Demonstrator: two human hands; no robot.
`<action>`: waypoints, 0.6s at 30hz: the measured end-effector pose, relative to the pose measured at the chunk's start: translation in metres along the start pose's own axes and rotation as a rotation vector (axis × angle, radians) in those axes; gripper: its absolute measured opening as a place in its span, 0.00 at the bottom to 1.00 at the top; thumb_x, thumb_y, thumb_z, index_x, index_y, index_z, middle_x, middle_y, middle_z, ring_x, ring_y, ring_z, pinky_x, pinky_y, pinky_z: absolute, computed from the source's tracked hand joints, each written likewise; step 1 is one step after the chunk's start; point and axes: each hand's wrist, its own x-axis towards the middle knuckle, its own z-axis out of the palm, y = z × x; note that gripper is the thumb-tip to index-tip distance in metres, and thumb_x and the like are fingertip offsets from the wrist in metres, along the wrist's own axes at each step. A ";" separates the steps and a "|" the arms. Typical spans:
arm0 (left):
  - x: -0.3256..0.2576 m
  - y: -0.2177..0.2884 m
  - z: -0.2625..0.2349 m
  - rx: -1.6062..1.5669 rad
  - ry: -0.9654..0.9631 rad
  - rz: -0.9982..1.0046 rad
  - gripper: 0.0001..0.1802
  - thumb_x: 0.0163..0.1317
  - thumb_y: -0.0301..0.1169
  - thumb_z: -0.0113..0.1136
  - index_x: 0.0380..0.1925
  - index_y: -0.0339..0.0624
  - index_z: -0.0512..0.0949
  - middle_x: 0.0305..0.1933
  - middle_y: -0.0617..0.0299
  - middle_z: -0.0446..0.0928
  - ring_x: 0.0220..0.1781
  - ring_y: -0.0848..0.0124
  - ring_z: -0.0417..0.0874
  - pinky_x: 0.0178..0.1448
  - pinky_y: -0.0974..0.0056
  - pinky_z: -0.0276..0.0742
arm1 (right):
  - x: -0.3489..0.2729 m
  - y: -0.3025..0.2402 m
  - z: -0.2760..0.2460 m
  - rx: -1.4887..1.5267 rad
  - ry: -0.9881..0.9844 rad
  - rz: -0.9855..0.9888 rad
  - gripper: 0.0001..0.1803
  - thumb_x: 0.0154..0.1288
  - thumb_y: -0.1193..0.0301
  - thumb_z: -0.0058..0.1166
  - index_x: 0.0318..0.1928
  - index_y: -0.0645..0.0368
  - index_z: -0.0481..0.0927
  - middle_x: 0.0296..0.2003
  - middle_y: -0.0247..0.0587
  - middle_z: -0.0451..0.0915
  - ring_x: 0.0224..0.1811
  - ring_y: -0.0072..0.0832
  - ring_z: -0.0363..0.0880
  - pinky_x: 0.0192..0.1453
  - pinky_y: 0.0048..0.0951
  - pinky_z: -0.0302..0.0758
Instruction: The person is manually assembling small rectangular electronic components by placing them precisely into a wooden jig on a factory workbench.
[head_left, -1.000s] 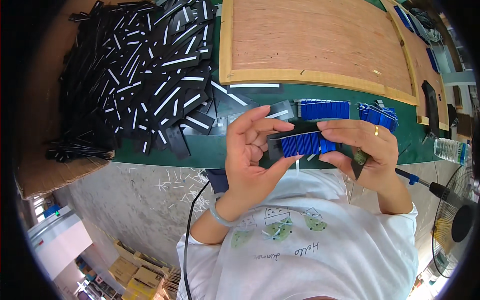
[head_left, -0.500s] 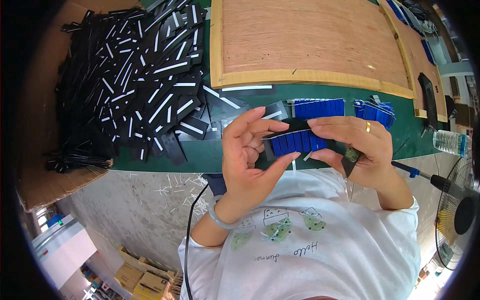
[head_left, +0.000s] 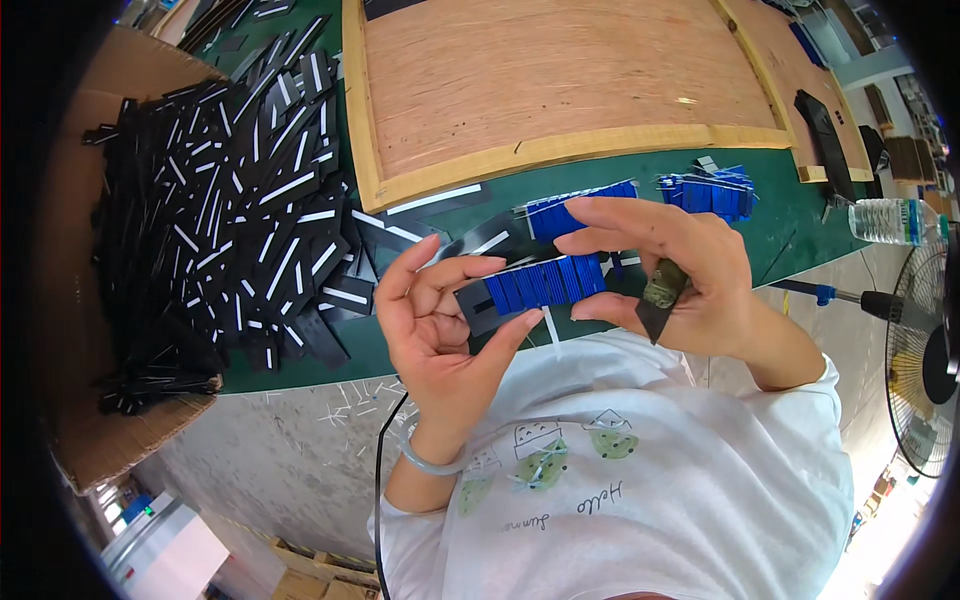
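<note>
Where the left edge began: one cardboard carton (head_left: 150, 435), with a heap of black pieces (head_left: 220, 190) bearing white strips against it; overlap prevented a count.
Left hand, one: my left hand (head_left: 440, 335) had its thumb and forefinger closed across the left part of the blue stack (head_left: 545, 283), thumb at the lower edge, forefinger at the upper.
Dark plate, one: a flat dark plate (head_left: 480, 305) showed behind the stack's left end.
Blue stack, one: it lay between my hands, its long axis left to right, right end slightly higher; left hand nearer. Slats too tight to count.
White strip, one: a white strip (head_left: 553, 332) hung below the stack.
Right hand, one: my right hand (head_left: 700, 265) gripped one pointed tool (head_left: 662, 290); its fingertips bracketed the stack's right end, contact not determinable.
Blue groups beyond, two: a tidy group (head_left: 548, 222) and a looser group (head_left: 715, 193) lay on the green table (head_left: 770, 240).
Far right: one clear bottle (head_left: 885, 222), one fan (head_left: 925, 350).
</note>
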 end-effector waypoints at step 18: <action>-0.008 -0.004 -0.010 -0.005 0.098 -0.127 0.42 0.41 0.10 0.67 0.58 0.39 0.59 0.49 0.51 0.73 0.48 0.69 0.77 0.53 0.67 0.77 | -0.078 0.062 -0.091 -0.361 0.204 0.443 0.26 0.44 0.78 0.69 0.48 0.58 0.79 0.40 0.31 0.83 0.21 0.15 0.54 0.24 0.15 0.57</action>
